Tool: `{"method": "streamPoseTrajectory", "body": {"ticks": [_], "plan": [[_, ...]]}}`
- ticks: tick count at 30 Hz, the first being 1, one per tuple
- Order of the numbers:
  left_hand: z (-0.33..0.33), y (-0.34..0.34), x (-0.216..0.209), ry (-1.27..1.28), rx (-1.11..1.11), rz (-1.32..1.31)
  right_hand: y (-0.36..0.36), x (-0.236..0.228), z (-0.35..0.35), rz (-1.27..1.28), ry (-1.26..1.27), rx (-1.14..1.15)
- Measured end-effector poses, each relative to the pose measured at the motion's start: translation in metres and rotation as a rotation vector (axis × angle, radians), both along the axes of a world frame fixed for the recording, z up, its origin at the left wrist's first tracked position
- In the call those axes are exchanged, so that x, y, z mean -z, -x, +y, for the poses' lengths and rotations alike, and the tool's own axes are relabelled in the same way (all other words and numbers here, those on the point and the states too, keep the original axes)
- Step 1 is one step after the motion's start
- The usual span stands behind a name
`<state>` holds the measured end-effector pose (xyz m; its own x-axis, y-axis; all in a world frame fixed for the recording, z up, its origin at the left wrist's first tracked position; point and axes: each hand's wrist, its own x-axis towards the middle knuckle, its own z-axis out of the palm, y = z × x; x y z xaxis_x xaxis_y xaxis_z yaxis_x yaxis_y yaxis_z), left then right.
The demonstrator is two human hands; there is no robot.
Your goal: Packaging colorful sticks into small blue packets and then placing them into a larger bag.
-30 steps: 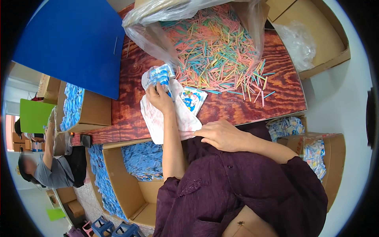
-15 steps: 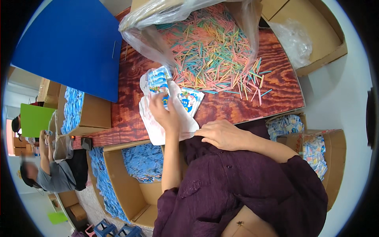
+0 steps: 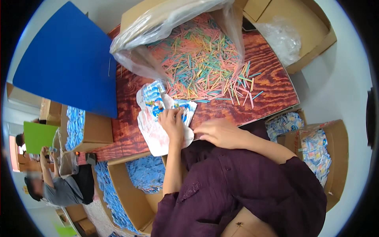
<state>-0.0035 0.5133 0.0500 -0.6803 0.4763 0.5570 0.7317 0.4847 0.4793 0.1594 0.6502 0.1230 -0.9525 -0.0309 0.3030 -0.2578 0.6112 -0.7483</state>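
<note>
Where the white cloth (image 3: 149, 139) lies on the table (image 3: 272, 87), we see blue-and-white packets (image 3: 153, 94) running lengthwise away beyond our left hand (image 3: 171, 122), which curls half-open at the edge of more packets (image 3: 189, 110) just ahead-right, grip unclear; labels show coloured pictures, lettering unreadable; our right hand (image 3: 219, 133), fingers together, sits farther off, hold unclear

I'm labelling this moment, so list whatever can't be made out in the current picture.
All in the head view:
- Under the left hand: its own back hides whether it grips the packets.
- Right hand: its palm faces away, hidden by its back.
- Anything in the co-worker's hands: too small and blurred.
- Open carton at upper right: top edge cuts it off.
</note>
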Motion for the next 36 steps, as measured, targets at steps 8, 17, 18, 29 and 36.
{"method": "streamPoseTrajectory", "body": {"ticks": [8, 17, 18, 29, 36], "plan": [[0.001, -0.035, -0.019, -0.042, 0.082, 0.180, 0.064, 0.013, 0.025, -0.311, 0.562, 0.270], [-0.012, -0.034, -0.009, -0.085, 0.061, -0.222, 0.093, 0.042, 0.056, -0.079, 0.495, 0.394], [-0.013, -0.036, -0.016, -0.146, 0.041, -0.229, 0.093, 0.038, 0.058, -0.072, 0.502, 0.370], [0.005, -0.026, -0.044, -0.284, 0.134, -0.450, 0.091, -0.006, 0.028, -0.006, 0.148, 0.171], [-0.005, -0.025, -0.037, -0.402, 0.048, -0.593, 0.161, 0.002, 0.059, 0.046, -0.212, 0.331]]}}
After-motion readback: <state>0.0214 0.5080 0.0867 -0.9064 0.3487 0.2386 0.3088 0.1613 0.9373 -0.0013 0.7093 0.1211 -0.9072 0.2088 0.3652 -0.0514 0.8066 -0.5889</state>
